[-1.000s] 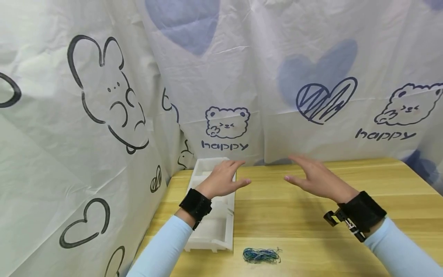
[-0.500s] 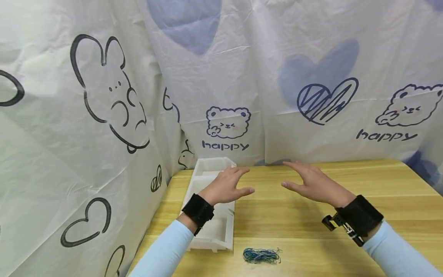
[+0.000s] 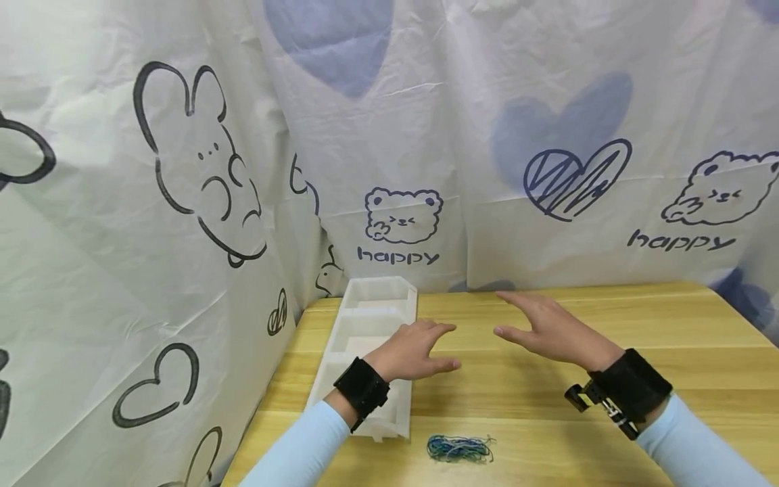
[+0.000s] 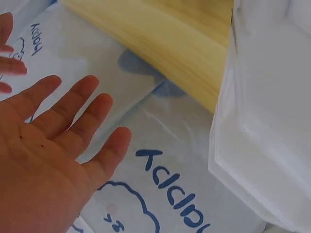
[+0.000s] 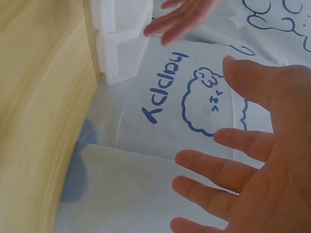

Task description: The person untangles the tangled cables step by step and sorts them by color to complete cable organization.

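My left hand point(image 3: 410, 350) hovers above the right side of a white compartment tray point(image 3: 371, 304), its fingers extended and nothing in its grasp. The left wrist view shows the same palm point(image 4: 43, 170) with fingers spread. Across a gap, my right hand point(image 3: 556, 331) hangs over the wooden table, thumb and fingers apart and holding nothing; its spread fingers point(image 5: 218, 167) show in the right wrist view. Closer to me on the table lies a small bundle of blue-green string point(image 3: 459, 448), which neither hand touches. Part of the tray is hidden behind the left hand and forearm.
The wooden table point(image 3: 608, 419) stretches to the right. A white printed cloth point(image 3: 475, 135) with hearts and bears hangs behind it and along the left side. The tray stands near the left table edge. Each wrist wears a black strap point(image 3: 633, 385).
My left hand has moved toward me and slightly right, uncovering more of the tray's far compartments. The right hand has lowered a little and shifted slightly left. The string has stayed in place.
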Action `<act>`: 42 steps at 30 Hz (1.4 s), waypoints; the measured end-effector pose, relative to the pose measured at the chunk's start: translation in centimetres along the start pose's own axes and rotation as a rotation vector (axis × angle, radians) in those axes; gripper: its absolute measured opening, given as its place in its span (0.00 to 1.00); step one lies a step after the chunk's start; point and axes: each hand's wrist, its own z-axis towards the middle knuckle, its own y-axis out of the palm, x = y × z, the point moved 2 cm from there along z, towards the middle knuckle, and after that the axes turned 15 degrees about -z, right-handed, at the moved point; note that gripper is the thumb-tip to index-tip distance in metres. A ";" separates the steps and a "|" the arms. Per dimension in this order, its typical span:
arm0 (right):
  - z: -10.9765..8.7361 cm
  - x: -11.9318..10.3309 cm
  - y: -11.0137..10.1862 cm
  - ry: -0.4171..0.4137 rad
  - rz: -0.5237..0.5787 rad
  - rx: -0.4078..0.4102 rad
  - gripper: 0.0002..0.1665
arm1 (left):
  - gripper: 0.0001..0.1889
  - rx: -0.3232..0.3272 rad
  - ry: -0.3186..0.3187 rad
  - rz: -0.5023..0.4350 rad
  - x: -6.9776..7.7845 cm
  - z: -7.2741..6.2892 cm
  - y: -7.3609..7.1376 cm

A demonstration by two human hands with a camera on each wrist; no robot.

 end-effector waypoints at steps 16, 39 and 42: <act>-0.5 -0.5 0.6 -0.018 0.017 -0.028 0.39 | 0.35 -0.105 0.048 0.041 0.3 0.0 3.3; -1.2 -1.3 2.0 -0.058 0.102 -0.103 0.40 | 0.26 -0.343 0.054 0.107 1.7 -1.2 7.6; -1.2 -1.2 2.2 -0.062 0.108 -0.113 0.40 | 0.24 -0.366 0.041 0.116 1.9 -1.4 8.1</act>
